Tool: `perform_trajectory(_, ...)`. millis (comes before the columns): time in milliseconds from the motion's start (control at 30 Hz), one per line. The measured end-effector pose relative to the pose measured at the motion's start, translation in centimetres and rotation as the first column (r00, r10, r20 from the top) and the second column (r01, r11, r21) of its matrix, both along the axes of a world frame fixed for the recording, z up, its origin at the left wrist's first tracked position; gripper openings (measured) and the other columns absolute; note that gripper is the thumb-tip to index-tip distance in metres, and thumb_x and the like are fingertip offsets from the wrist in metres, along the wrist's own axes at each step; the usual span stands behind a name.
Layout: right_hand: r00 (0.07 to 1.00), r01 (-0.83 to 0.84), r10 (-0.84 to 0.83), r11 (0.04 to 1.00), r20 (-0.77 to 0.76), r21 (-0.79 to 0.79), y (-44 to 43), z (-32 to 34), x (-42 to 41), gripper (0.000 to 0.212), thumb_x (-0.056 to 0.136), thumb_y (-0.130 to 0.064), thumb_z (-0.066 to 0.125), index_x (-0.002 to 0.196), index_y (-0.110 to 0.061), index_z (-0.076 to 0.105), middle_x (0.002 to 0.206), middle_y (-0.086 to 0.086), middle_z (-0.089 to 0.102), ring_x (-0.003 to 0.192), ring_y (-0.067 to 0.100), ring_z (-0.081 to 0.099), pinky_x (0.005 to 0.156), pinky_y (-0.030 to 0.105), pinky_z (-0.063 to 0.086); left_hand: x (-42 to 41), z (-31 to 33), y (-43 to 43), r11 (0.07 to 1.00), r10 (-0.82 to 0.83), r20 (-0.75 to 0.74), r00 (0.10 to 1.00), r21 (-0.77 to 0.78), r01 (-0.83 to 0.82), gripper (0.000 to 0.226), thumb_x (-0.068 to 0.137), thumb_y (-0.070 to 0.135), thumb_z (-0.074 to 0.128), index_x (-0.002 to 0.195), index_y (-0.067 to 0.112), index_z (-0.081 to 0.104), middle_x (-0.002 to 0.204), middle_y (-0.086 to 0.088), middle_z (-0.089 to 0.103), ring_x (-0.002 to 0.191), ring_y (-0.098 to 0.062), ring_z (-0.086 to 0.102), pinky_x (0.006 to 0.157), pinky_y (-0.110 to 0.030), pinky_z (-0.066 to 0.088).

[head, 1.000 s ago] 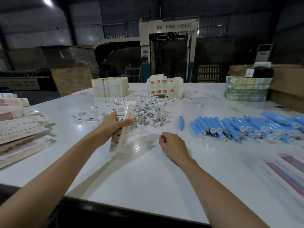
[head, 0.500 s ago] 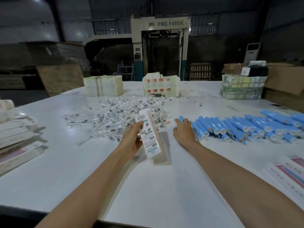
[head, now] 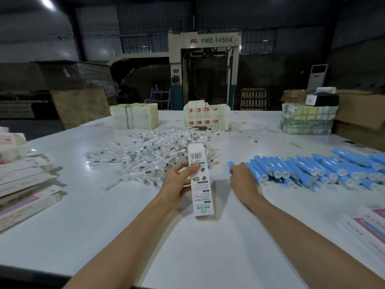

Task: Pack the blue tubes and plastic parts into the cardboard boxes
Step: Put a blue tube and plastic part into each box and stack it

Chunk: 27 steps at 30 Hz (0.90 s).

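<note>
Box in my left hand (head: 179, 182), right hand (head: 242, 178) on a tube

Left fingers are wrapped round the white carton (head: 201, 184), barcode end up, just in front of the pile of plastic parts (head: 145, 157). Right fingers curl over one blue tube (head: 230, 164) (only its tip pokes out), at the left end of the tube row (head: 312, 170).
</note>
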State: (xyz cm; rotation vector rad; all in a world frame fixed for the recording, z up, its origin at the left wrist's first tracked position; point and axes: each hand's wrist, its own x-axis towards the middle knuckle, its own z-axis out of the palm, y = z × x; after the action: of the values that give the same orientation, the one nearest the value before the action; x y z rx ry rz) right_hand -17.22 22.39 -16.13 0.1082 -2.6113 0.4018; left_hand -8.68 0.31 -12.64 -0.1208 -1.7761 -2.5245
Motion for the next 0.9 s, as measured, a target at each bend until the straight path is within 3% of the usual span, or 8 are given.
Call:
perform_trajectory(100,0.997,-0.078,0.06,0.857,-0.052,-0.509,1.5,1.0,2.4,0.015,0.094,-0.004,0.063,0.104,-0.009,0.072,0.104,0.006,0.066,0.094,0.022,0.061,0.077,0.034,0.048,0.3,0.2,0.1,0.999,-0.004,-0.032,0.999,-0.035,0.003,0.062,0.071,0.034,0.09,0.127,0.015,0.073,0.11,-0.013,0.082,0.087,-0.028,0.081,0.074,-0.039,0.068)
perform_trajectory(233,0.994,-0.087,0.087,0.35,-0.06,-0.933,3.1,3.1,4.9,0.012,0.092,-0.004,0.068,0.096,-0.015,0.073,0.096,0.008,0.074,0.081,0.021,0.07,0.066,0.024,0.052,0.9,0.2,0.8,0.995,-0.06,-0.071,0.996,-0.089,0.053,0.05,0.08,0.032,0.088,0.125,0.014,0.076,0.112,-0.013,0.082,0.092,-0.031,0.081,0.072,-0.037,0.066)
perform_trajectory(300,0.99,-0.112,0.103,0.161,-0.096,-0.981,3.6,3.9,5.7,0.014,0.093,0.0,0.068,0.099,-0.012,0.07,0.09,0.009,0.072,0.069,0.015,0.07,0.06,0.017,0.052,1.2,0.0,1.4,0.993,-0.077,-0.073,0.994,-0.1,0.069,0.038,0.087,0.028,0.086,0.122,0.015,0.078,0.113,-0.013,0.082,0.093,-0.032,0.08,0.073,-0.037,0.066)
perform_trajectory(367,0.983,-0.154,0.108,0.073,-0.146,-0.985,3.9,5.0,6.4,0.019,0.089,0.005,0.071,0.102,-0.009,0.069,0.084,0.008,0.068,0.06,0.009,0.064,0.057,0.016,0.051,1.4,0.0,1.8,0.991,-0.085,-0.07,0.994,-0.109,0.077,0.032,0.091,0.024,0.084,0.121,0.016,0.079,0.113,-0.014,0.081,0.095,-0.034,0.08,0.078,-0.042,0.067)
perform_trajectory(533,0.898,-0.389,0.151,-0.162,-0.413,-0.907,3.4,9.6,7.9,0.02,0.093,-0.007,0.076,0.111,0.0,0.071,0.087,0.006,0.072,0.073,0.017,0.067,0.067,0.019,0.054,1.7,0.2,2.0,0.989,-0.095,-0.081,0.992,-0.118,0.085,0.033,0.092,0.024,0.083,0.124,0.016,0.077,0.115,-0.013,0.081,0.095,-0.034,0.079,0.077,-0.041,0.067)
perform_trajectory(600,0.845,-0.495,0.147,-0.145,-0.514,-0.857,3.0,12.0,8.4,0.03,0.095,-0.015,0.076,0.119,0.001,0.067,0.086,0.005,0.073,0.075,0.018,0.067,0.071,0.022,0.054,1.8,0.2,2.0,0.988,-0.099,-0.095,0.991,-0.125,0.087,0.031,0.093,0.024,0.083,0.122,0.017,0.079,0.115,-0.013,0.081,0.094,-0.032,0.079,0.078,-0.041,0.066)
perform_trajectory(667,0.819,-0.542,0.191,-0.055,-0.541,-0.839,2.1,14.3,8.8,0.036,0.095,-0.02,0.077,0.122,-0.001,0.063,0.083,0.005,0.075,0.073,0.018,0.067,0.072,0.024,0.055,1.9,0.3,2.0,0.987,-0.105,-0.109,0.988,-0.137,0.09,0.027,0.092,0.024,0.084,0.119,0.019,0.081,0.114,-0.012,0.081,0.092,-0.03,0.079,0.078,-0.042,0.066)
perform_trajectory(900,0.909,-0.41,0.286,0.48,-0.303,-0.776,-1.4,15.6,8.5,0.028,0.098,-0.028,0.072,0.118,-0.014,0.059,0.089,0.009,0.076,0.073,0.019,0.07,0.073,0.036,0.057,2.1,0.6,2.0,0.986,-0.095,-0.143,0.985,-0.152,0.073,0.034,0.086,0.03,0.089,0.118,0.021,0.081,0.111,-0.012,0.082,0.092,-0.022,0.079,0.071,-0.034,0.064)
